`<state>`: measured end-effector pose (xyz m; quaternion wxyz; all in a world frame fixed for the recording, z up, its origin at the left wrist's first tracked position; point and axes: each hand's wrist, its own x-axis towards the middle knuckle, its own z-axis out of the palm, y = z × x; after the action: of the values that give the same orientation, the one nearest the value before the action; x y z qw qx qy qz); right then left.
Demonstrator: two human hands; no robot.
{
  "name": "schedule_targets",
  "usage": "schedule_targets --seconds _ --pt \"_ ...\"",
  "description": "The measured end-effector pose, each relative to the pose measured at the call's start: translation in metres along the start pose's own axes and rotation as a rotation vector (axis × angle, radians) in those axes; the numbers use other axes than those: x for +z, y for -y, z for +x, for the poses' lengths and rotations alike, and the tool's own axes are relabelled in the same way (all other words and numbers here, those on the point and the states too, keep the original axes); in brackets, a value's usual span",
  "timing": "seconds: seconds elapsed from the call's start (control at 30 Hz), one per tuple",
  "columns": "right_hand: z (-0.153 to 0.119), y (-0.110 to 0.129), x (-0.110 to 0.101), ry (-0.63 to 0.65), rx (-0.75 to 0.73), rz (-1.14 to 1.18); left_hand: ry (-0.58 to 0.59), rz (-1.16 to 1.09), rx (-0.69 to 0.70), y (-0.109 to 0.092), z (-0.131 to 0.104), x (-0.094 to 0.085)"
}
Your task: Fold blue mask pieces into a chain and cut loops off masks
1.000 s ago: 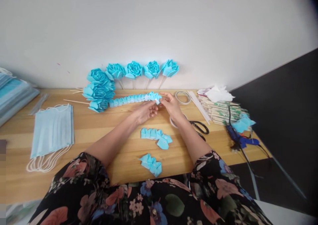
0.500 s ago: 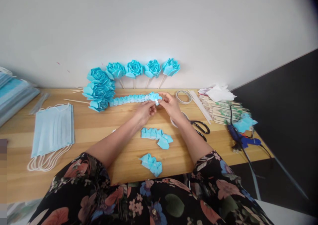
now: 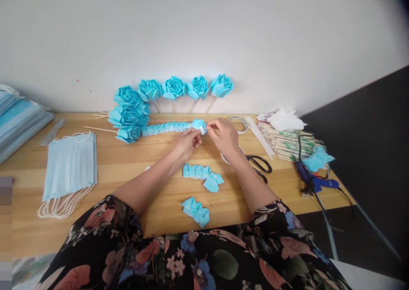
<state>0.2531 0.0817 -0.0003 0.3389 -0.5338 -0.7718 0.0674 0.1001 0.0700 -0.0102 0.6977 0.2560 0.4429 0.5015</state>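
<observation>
My left hand [image 3: 188,143] pinches a small folded light-blue petal piece [image 3: 198,124] with a white patch on its near side. The fingers of my right hand [image 3: 223,134] are pinched together at that piece's right edge; what lies between them is too small to make out. Left of the held piece, a long row of folded blue petals [image 3: 166,128] lies on the table. Closer to me lie a shorter row of petals [image 3: 195,171], a loose petal [image 3: 211,184] touching it, and a small folded cluster [image 3: 196,212].
Several blue flowers on sticks [image 3: 174,87] lean on the wall; more are stacked [image 3: 128,113] at left. Face masks [image 3: 70,166] lie at left. At right are a tape roll [image 3: 238,125], scissors [image 3: 260,164], wooden sticks [image 3: 290,140] and a blue glue gun [image 3: 315,181].
My right hand has drawn slightly right and turned, with its fingertips now at the piece's edge. My left hand keeps its hold. The whole view has shifted a little.
</observation>
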Motion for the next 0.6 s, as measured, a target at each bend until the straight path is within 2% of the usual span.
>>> schedule_targets --seconds 0.1,0.27,0.6 --pt "-0.0002 0.0045 -0.0037 0.081 -0.098 -0.115 -0.003 -0.011 -0.004 -0.0001 -0.0003 0.0004" --pt "0.0001 0.0052 -0.0013 0.158 -0.094 -0.159 0.020 -0.013 0.006 0.0020 0.0010 -0.0010" --pt "-0.0004 0.0070 -0.0009 0.113 -0.034 -0.195 0.048 0.009 0.027 0.0036 0.0004 -0.0012"
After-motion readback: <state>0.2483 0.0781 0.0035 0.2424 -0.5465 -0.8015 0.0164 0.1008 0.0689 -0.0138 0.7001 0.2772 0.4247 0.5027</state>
